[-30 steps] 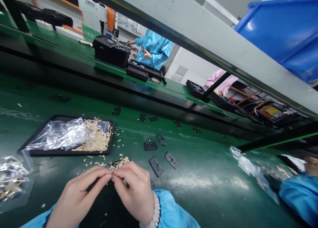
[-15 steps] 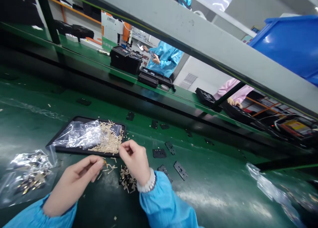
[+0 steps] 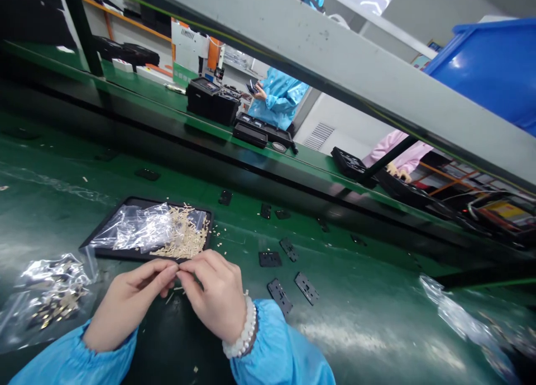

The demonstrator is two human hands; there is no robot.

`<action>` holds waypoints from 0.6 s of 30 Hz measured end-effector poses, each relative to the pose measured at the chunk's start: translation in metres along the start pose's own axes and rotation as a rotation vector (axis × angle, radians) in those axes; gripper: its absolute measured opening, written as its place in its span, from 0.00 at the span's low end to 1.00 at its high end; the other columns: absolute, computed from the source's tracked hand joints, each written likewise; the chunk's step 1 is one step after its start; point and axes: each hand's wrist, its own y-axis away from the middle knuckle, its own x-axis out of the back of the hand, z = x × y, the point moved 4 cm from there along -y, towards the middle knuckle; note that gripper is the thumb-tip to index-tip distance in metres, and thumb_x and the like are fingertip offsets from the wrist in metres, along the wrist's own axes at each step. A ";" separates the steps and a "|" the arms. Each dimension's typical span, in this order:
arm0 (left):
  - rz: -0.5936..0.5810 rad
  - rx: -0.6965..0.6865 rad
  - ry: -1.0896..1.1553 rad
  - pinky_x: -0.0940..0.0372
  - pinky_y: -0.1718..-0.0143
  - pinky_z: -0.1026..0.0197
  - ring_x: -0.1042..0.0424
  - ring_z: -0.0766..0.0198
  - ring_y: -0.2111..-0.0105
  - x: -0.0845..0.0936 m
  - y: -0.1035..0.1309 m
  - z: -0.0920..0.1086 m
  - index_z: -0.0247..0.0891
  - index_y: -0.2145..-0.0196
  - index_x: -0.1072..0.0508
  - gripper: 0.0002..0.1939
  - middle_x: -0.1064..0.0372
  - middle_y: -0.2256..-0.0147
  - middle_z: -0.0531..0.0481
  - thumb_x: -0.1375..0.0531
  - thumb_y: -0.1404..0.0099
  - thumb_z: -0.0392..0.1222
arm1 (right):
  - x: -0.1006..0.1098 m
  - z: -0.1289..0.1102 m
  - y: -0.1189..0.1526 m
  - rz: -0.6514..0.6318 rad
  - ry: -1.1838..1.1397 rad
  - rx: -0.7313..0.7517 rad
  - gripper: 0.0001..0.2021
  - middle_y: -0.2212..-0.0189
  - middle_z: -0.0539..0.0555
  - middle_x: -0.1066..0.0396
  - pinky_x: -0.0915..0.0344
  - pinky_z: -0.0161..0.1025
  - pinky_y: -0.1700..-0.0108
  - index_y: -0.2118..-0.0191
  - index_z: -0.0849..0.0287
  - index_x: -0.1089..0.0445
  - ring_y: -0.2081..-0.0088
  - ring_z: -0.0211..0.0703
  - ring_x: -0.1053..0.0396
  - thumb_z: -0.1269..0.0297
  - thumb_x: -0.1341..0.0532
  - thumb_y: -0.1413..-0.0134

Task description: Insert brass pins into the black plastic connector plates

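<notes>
Left hand (image 3: 128,301) and right hand (image 3: 215,293) meet below and left of the frame's centre, the thumb and forefinger of each pressed together; whether they pinch a piece between them, I cannot tell. Just behind them, left of centre, lies a black tray (image 3: 115,255), which carries a clear bag (image 3: 153,228) and, at its right end, a heap of tan pieces (image 3: 186,234). At the lower left is a second bag (image 3: 58,290), with gold-coloured parts inside. Near the centre, four black plates (image 3: 307,288) lie on the green table (image 3: 355,323). At the upper right is a blue bin (image 3: 489,72).
</notes>
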 end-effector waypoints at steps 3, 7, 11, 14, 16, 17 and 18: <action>-0.041 -0.047 -0.012 0.30 0.74 0.63 0.29 0.61 0.79 0.001 0.000 0.006 0.45 0.74 0.19 0.17 0.27 0.80 0.53 0.35 0.47 0.61 | 0.001 0.001 0.002 0.000 0.017 -0.007 0.10 0.68 0.52 0.22 0.30 0.34 0.61 0.63 0.56 0.24 0.65 0.39 0.25 0.65 0.42 0.33; -0.124 -0.092 -0.038 0.27 0.74 0.64 0.24 0.59 0.77 0.001 -0.003 0.009 0.46 0.73 0.18 0.15 0.21 0.75 0.51 0.33 0.48 0.59 | 0.006 0.001 0.005 0.061 0.027 0.031 0.11 0.70 0.51 0.23 0.31 0.35 0.63 0.64 0.56 0.24 0.67 0.39 0.25 0.64 0.43 0.33; -0.146 -0.186 -0.083 0.27 0.74 0.67 0.22 0.60 0.76 0.003 -0.004 0.011 0.47 0.74 0.18 0.14 0.20 0.74 0.52 0.35 0.44 0.58 | 0.010 -0.006 0.006 0.087 0.102 0.103 0.11 0.71 0.51 0.23 0.34 0.36 0.67 0.64 0.56 0.26 0.68 0.40 0.26 0.66 0.44 0.32; -0.058 -0.348 -0.179 0.27 0.69 0.68 0.21 0.61 0.73 0.004 0.002 0.014 0.48 0.73 0.18 0.11 0.19 0.72 0.54 0.35 0.43 0.56 | 0.010 -0.012 0.007 0.134 0.174 0.139 0.12 0.73 0.51 0.24 0.37 0.38 0.70 0.67 0.57 0.27 0.70 0.40 0.27 0.68 0.45 0.34; 0.031 -0.428 -0.225 0.27 0.62 0.67 0.21 0.62 0.70 0.004 0.009 0.014 0.48 0.70 0.19 0.10 0.19 0.69 0.54 0.36 0.41 0.54 | 0.009 -0.015 0.008 0.189 0.189 0.133 0.12 0.75 0.51 0.26 0.37 0.38 0.72 0.69 0.57 0.28 0.72 0.41 0.28 0.70 0.46 0.36; 0.067 -0.450 -0.228 0.28 0.60 0.67 0.21 0.62 0.69 0.003 0.012 0.014 0.48 0.69 0.19 0.10 0.20 0.68 0.54 0.37 0.40 0.54 | 0.008 -0.015 0.008 0.211 0.170 0.112 0.12 0.75 0.52 0.26 0.37 0.37 0.72 0.70 0.57 0.28 0.73 0.40 0.28 0.70 0.45 0.37; 0.097 -0.454 -0.223 0.28 0.59 0.66 0.22 0.62 0.68 0.001 0.015 0.014 0.47 0.68 0.20 0.11 0.20 0.67 0.54 0.37 0.39 0.54 | 0.007 -0.014 0.009 0.224 0.124 0.076 0.11 0.75 0.51 0.26 0.36 0.36 0.71 0.70 0.57 0.29 0.73 0.40 0.28 0.71 0.44 0.39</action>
